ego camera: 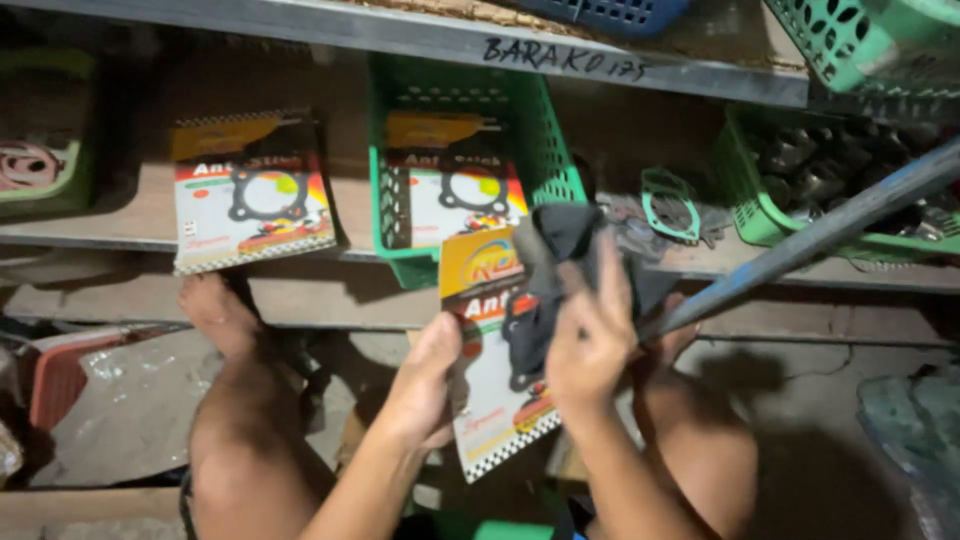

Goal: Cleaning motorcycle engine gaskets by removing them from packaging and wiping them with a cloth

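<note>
Three flat rectangular gasket packets, each yellow-topped with red, white and a checkered lower edge: one packet (250, 190) leans on the shelf at left, a second packet (450, 180) stands inside a green basket (545, 140), a third packet (490, 350) (partly cloth-covered) is held below. Handwritten marking (565, 58) runs along the upper shelf edge.

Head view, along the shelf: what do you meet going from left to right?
Pale green basket with a pink gasket → gasket pack leaning on the shelf → green basket holding another gasket pack → loose green gasket → green basket of dark metal parts.
</note>
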